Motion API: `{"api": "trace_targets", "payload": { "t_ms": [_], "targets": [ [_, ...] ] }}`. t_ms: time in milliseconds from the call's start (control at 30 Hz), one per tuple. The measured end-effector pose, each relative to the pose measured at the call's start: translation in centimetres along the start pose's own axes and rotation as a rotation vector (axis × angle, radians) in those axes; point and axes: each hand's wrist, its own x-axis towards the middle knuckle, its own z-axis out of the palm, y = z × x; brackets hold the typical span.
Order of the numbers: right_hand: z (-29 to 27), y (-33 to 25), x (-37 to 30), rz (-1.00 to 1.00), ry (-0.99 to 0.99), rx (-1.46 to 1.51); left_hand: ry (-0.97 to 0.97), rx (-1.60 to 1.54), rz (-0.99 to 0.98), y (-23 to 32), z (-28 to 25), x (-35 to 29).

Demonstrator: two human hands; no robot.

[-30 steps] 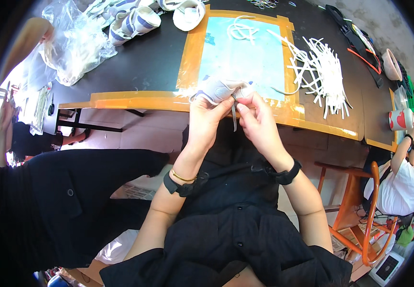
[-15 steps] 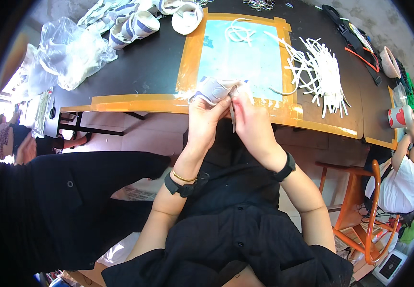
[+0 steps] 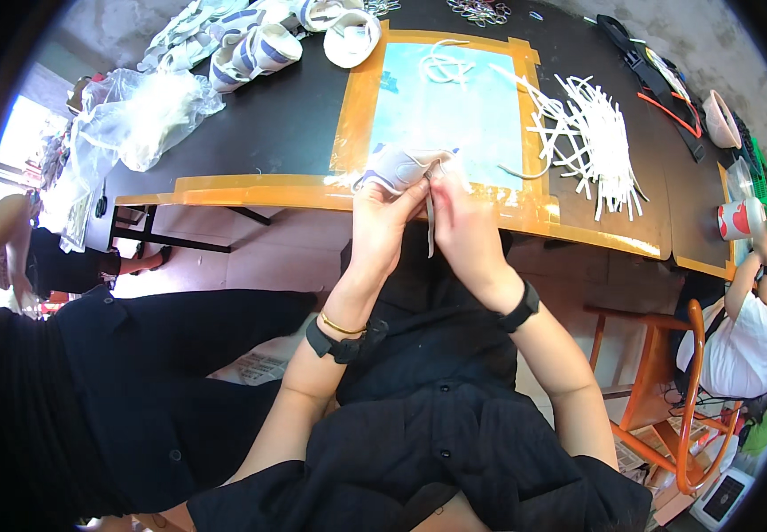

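Note:
A small white and blue-grey shoe upper (image 3: 399,165) is held over the table's near edge. My left hand (image 3: 382,217) grips its near side, thumb pressed against it. Close beside it, my right hand (image 3: 466,222) has its fingers closed at the upper's right end. A thin pale lace (image 3: 430,232) hangs between the two hands. The right fingertips are partly hidden and slightly blurred, so exactly what they pinch is hard to make out.
A blue sheet (image 3: 454,115) framed with tan tape lies under the work. White cords (image 3: 610,151) are heaped at its right, with a looped cord (image 3: 444,66) on it. More shoe uppers (image 3: 259,53) and a clear plastic bag (image 3: 153,115) sit at left. People are on both sides.
My hands stay nearly in place at the upper. The hanging lace now reaches a little lower. The person at my left has shifted, and the view has turned slightly.

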Motion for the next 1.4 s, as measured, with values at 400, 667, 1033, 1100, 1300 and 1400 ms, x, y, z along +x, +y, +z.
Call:
{"api": "trace_targets", "payload": {
  "t_ms": [400, 667, 1033, 1100, 1300, 1400],
  "targets": [
    [-3.4, 1.3, -0.8, 0.106, -0.117, 0.525, -0.053, 0.028, 0.014, -0.3, -0.4, -0.1],
    [-1.3, -0.2, -1.5, 0.015, -0.046, -0.186, -0.027, 0.014, 0.007, -0.3, -0.5, 0.2],
    [-2.3, 0.4, -0.4, 0.938, -0.243, 1.507, 0.035, 0.063, 0.005, -0.5, -0.2, 0.3],
    [-1.3, 0.3, -0.4, 0.911, -0.214, 1.471, 0.044, 0.058, 0.005, -0.5, -0.1, 0.3],
    [-0.8, 0.0, 0.3, -0.096, 0.043, 0.077, 0.080, 0.049, -0.007, -0.4, 0.0, 0.3],
    [-2.5, 0.6, 0.6, 0.920, -0.270, 1.416, 0.069, 0.066, 0.002, -0.3, 0.0, 0.3]
  ]
}}
